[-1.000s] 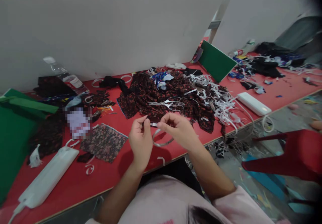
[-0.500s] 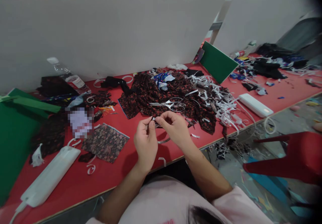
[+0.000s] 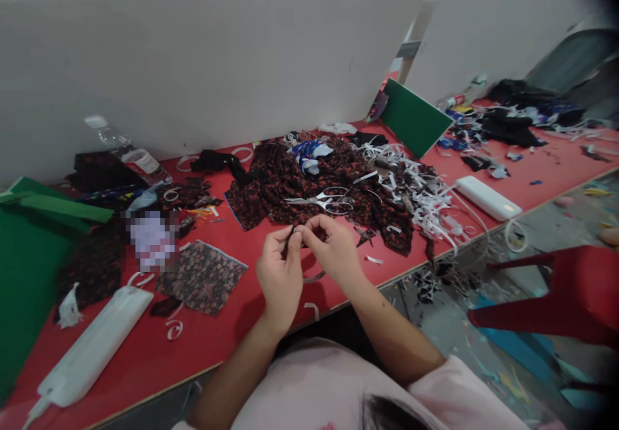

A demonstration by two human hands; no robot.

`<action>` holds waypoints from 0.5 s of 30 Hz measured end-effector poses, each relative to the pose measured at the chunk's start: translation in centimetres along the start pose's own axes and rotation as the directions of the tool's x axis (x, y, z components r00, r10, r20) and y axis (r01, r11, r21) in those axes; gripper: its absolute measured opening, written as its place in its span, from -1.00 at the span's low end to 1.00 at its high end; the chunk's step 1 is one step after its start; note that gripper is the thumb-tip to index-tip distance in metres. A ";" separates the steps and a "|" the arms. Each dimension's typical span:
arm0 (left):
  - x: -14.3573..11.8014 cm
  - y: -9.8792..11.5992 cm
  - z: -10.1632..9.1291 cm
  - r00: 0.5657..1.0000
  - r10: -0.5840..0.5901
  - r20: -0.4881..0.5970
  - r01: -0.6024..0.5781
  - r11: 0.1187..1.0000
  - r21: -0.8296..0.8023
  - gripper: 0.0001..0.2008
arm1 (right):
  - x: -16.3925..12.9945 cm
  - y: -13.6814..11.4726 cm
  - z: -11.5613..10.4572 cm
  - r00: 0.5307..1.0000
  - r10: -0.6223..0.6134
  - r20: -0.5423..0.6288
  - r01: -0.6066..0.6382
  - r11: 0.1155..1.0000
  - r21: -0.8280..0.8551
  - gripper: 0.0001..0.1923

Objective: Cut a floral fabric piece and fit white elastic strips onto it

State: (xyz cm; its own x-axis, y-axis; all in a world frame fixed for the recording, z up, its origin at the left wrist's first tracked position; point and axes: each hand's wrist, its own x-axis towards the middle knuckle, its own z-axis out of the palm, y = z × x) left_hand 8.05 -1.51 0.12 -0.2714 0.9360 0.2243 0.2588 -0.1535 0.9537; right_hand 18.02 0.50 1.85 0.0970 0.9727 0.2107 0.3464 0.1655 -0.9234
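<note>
My left hand and my right hand meet above the front of the red table, fingertips pinched together. Between them a small dark piece of fabric shows only in part; most of it is covered by my fingers. Under the hands a curved pale strip is partly visible; whether it joins the held piece I cannot tell. Just beyond my fingers, a pair of scissors lies on a heap of dark floral fabric. A flat floral fabric piece rests left of my left hand.
White strip scraps pile up at the heap's right. White power strips lie at both sides. Green boards stand on the red table, a plastic bottle leans at the back, and a red stool is at right.
A white bit that showed at my fingertips is now out of sight, and the dark piece shows there. Both hands keep nearly the same place and pinch; the view has shifted slightly.
</note>
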 end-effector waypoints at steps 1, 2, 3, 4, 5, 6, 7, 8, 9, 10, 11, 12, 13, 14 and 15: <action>0.1 0.0 0.0 1.000 0.009 -0.013 -0.009 1.000 0.010 -0.75 | 0.0 0.0 -0.1 1.000 -0.009 0.015 0.009 1.000 0.003 -0.78; 0.3 0.0 -0.1 0.999 0.020 -0.032 -0.020 1.000 0.023 -0.75 | -0.1 -0.1 -0.3 0.999 -0.021 0.048 0.020 1.000 0.011 -0.79; 0.5 0.0 -0.2 0.998 0.032 -0.056 -0.031 0.999 0.034 -0.76 | -0.3 -0.1 -0.6 0.995 -0.032 0.098 0.030 0.999 0.022 -0.79; 0.8 -0.1 -0.3 0.995 0.043 -0.085 -0.039 0.999 0.038 -0.76 | -0.6 -0.2 -1.0 0.986 -0.041 0.164 0.036 0.999 0.033 -0.78; 1.1 -0.2 -0.4 0.992 0.050 -0.117 -0.046 0.998 0.033 -0.76 | -1.0 -0.3 -1.5 0.971 -0.045 0.236 0.037 0.999 0.037 -0.76; 1.5 -0.3 -0.6 0.987 0.053 -0.151 -0.051 0.999 0.019 -0.75 | -1.5 -0.5 -2.1 0.952 -0.043 0.302 0.036 0.999 0.029 -0.72; 1.8 -0.5 -0.7 0.981 0.053 -0.185 -0.054 0.999 -0.004 -0.75 | -1.9 -0.7 -2.8 0.937 -0.036 0.349 0.036 0.999 0.007 -0.69; 2.2 -0.6 -0.9 0.975 0.046 -0.218 -0.054 0.998 -0.033 -0.75 | -2.4 -0.9 -3.5 0.928 -0.027 0.372 0.040 0.999 -0.027 -0.66; 2.5 -0.8 -1.1 0.968 0.032 -0.250 -0.050 0.997 -0.065 -0.74 | -2.9 -1.0 -4.2 0.928 -0.017 0.373 0.045 0.997 -0.069 -0.65; 2.8 -0.9 -1.2 0.961 0.012 -0.277 -0.042 0.994 -0.102 -0.74 | -3.2 -1.2 -4.9 0.934 -0.006 0.359 0.050 0.992 -0.114 -0.66; 3.0 -0.9 -1.3 0.955 -0.015 -0.295 -0.031 0.988 -0.148 -0.75 | -3.5 -1.3 -5.5 0.943 0.005 0.333 0.052 0.986 -0.160 -0.68; 3.2 -0.9 -1.3 0.951 -0.046 -0.306 -0.019 0.979 -0.205 -0.75 | -3.7 -1.3 -5.9 0.953 0.014 0.302 0.051 0.978 -0.204 -0.71; 3.3 -0.9 -1.3 0.947 -0.078 -0.310 -0.008 0.964 -0.267 -0.76 | -3.7 -1.2 -6.2 0.963 0.019 0.267 0.049 0.968 -0.244 -0.75; 3.3 -0.7 -1.3 0.945 -0.109 -0.308 0.001 0.944 -0.331 -0.77 | -3.6 -1.1 -6.3 0.973 0.017 0.229 0.049 0.958 -0.282 -0.79; 3.3 -0.6 -1.2 0.944 -0.138 -0.299 0.010 0.920 -0.392 -0.78 | -3.5 -0.9 -6.3 0.981 0.012 0.191 0.050 0.948 -0.315 -0.82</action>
State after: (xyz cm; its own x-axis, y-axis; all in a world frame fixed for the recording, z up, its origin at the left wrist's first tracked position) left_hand 5.88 1.24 0.53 -0.5690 0.8102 0.1406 -0.1278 -0.2560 0.9582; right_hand 23.28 -4.07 3.98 -0.0793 0.9877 0.1347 0.6268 0.1545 -0.7637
